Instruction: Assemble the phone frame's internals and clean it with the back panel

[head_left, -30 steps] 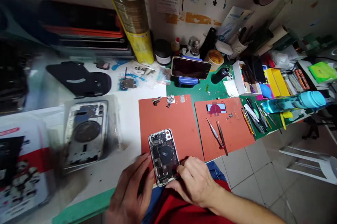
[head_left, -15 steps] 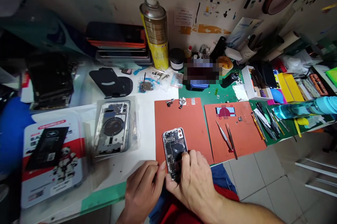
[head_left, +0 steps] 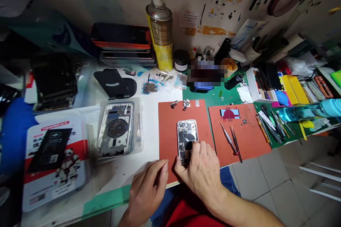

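An opened phone with its inner parts showing (head_left: 188, 130) lies on the left orange mat (head_left: 167, 127). Around its lower right part, my right hand (head_left: 201, 166) is closed, with the thumb at the bottom edge and the curled fingers on the right side. My left hand (head_left: 149, 184) is left of the phone, apart from it, at the mat's front edge. Its fingers are curled and the thumb lies near the index finger; nothing shows in it. Small metal parts (head_left: 186, 104) sit at the top of the mat.
Tweezers (head_left: 229, 139) lie on the right orange mat (head_left: 250, 134). Left of the hands are a phone housing in plastic (head_left: 115, 129) and a battery package (head_left: 57, 163). Behind stands a yellow spray can (head_left: 160, 31); a blue bottle (head_left: 309, 110) lies at the right.
My right hand and the phone have moved up and to the right on the mat. My left hand has parted from the phone's side. The view has shifted slightly.
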